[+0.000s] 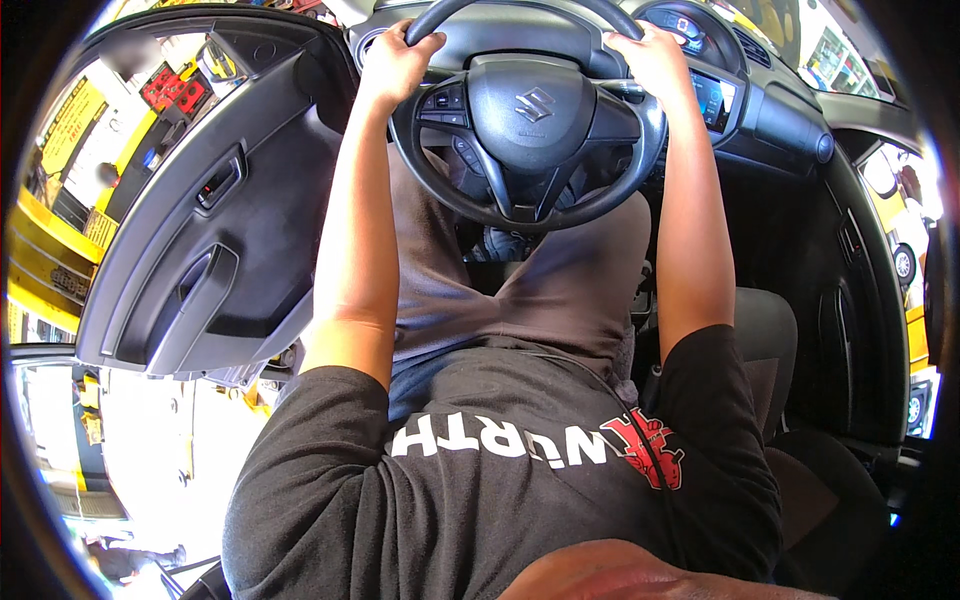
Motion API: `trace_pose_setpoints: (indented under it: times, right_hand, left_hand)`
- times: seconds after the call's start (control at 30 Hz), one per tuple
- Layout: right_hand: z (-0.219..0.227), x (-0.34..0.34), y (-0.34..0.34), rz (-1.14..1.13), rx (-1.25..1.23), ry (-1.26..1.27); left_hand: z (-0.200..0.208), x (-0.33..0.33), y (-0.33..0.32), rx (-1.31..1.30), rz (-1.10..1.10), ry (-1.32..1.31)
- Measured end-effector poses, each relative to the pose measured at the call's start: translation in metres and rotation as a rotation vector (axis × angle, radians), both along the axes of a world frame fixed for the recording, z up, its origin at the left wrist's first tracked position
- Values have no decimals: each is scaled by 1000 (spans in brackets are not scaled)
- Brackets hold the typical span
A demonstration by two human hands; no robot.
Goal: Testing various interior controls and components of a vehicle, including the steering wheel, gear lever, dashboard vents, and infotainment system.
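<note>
Both arms reach forward to a black car steering wheel. My left hand is closed round the upper left of its rim. At the upper right of the rim, my right hand is closed on it too. The wheel's padded hub carries an emblem. Control buttons sit on the left spoke, below my left hand. Just right of my right hand are the lit instrument cluster and a lit centre screen. The top of the rim runs out of the picture.
On the left the driver's door stands open, with a pull handle on its inner panel. Yellow workshop equipment shows beyond it. To my right are the front passenger seat and the passenger door. My legs lie under the wheel.
</note>
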State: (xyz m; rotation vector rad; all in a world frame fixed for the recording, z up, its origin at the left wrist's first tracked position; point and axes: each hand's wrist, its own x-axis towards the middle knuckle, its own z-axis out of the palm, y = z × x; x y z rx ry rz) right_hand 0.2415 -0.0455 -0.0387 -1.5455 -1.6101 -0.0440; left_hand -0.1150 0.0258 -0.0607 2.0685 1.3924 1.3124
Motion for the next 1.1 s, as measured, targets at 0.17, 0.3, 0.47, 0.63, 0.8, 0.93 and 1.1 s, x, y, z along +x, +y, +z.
trace_pose_setpoints:
  times: [0.17, 0.3, 0.47, 0.63, 0.8, 0.93, 1.1]
  right_hand:
    - [-1, 1, 0, 1, -2, 29]
    - [-1, 5, -1, -20, 5, 10]
    - [-3, 1, 6, 0, 5, 1]
    - [1, 3, -1, -7, 2, -6]
    - [0, 2, 0, -1, 19, -6]
    - [0, 0, -1, 3, 15, 4]
    - [0, 4, 3, -13, 7, -21]
  left_hand:
    - [2, 2, -1, -13, -4, 1]
    - [3, 5, -2, -16, -11, 1]
    - [2, -1, -4, -17, -2, 2]
    - [3, 3, -2, -20, -9, -1]
    - [3, 2, -4, -22, 0, -1]
    - [2, 1, -2, -8, -3, -3]
    - [2, 3, -3, -21, -5, -3]
